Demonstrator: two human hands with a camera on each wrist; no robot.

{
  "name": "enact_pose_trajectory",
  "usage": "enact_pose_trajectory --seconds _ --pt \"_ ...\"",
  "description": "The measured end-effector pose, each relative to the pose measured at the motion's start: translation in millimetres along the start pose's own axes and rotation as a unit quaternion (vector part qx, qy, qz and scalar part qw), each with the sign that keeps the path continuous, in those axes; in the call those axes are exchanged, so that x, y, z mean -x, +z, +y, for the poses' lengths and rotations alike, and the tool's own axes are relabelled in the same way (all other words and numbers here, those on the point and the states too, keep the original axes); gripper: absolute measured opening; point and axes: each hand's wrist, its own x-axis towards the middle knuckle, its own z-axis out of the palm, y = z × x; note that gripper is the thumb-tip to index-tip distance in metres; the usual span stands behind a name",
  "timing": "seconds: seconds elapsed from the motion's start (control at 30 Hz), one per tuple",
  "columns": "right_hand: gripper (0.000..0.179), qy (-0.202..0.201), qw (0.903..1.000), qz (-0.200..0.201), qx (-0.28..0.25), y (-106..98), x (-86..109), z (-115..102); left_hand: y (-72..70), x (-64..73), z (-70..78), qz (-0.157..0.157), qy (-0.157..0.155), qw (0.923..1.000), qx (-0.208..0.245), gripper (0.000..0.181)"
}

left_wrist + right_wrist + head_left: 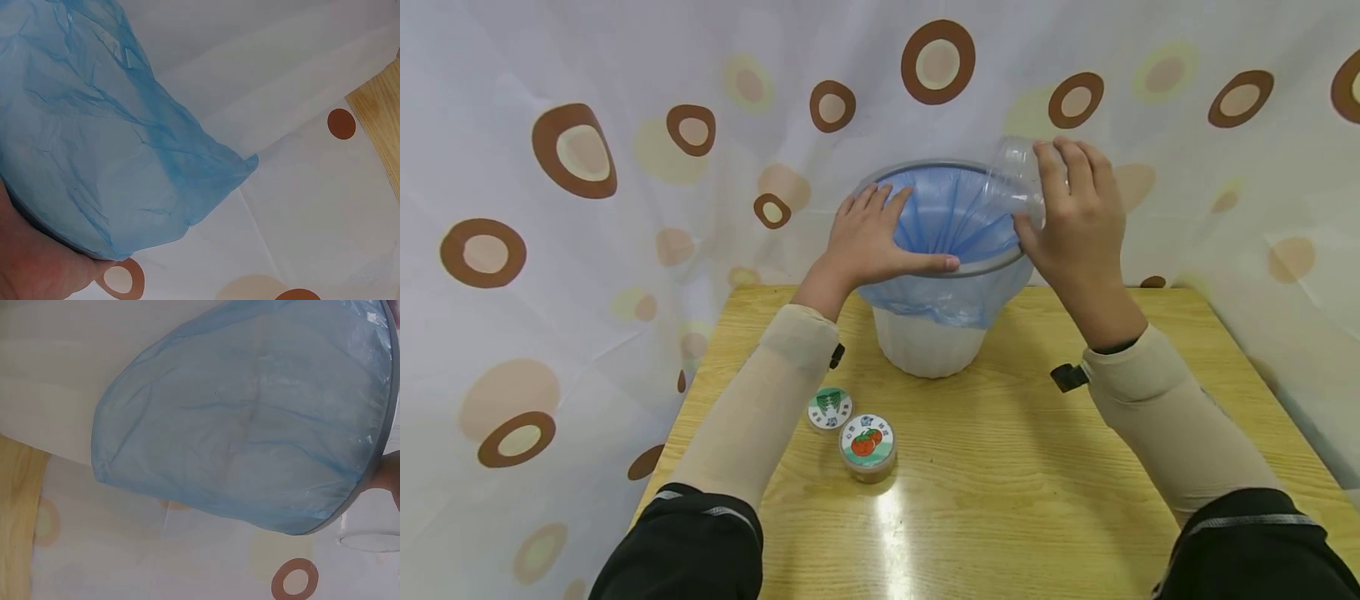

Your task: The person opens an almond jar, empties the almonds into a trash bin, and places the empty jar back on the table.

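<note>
A white trash bin [928, 342] with a grey rim stands on the table, lined with a blue plastic bag [951, 212] whose edge hangs over the outside. My left hand [872, 237] rests on the bin's left rim, fingers spread and fairly straight, thumb along the front rim. In the left wrist view, part of that hand [37, 265] shows beside the overhanging bag [106, 144]. Over the right rim, my right hand [1078, 208] grips a clear plastic jar [1017, 179], tilted on its side. The right wrist view shows the bag [237, 425] and a little of the jar [369, 542].
Near my left forearm, a round container with a tomato picture on its lid [868, 442] stands on the wooden table [1000, 467]. Just behind it is another round lid with a green vegetable picture [830, 408]. A patterned curtain [662, 208] hangs behind the table.
</note>
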Motion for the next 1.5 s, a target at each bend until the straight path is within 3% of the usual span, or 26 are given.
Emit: enact_pose_trajectory --seconds 0.23,0.43,0.83,1.0,1.2,1.5 --pt "0.073 0.084 0.9947 0.05 -0.032 -13.5 8.3 1.2 2.7 -2.7 -0.5 0.025 -0.001 0.9994 0.024 0.128" --pt "0.076 0.128 0.9875 0.073 -0.056 -25.0 17.9 0.7 6.0 -1.1 -1.7 0.066 0.013 0.9961 0.057 0.124" --pt "0.087 0.168 0.9706 0.118 -0.126 -35.5 54.1 11.3 14.4 4.4 -7.8 0.148 0.049 0.9802 0.122 0.113" --pt "0.094 0.198 0.9683 0.085 -0.126 -40.1 71.9 14.9 12.0 8.5 -11.5 0.151 0.052 0.9771 0.141 0.117" --pt "0.097 0.224 0.9644 0.052 -0.13 -38.7 92.1 14.6 7.3 22.0 -26.8 0.138 0.026 0.9776 0.157 0.124" --pt "0.097 0.239 0.9631 0.016 -0.124 -40.6 117.3 20.0 15.1 44.5 -40.9 0.14 0.02 0.9773 0.158 0.127"
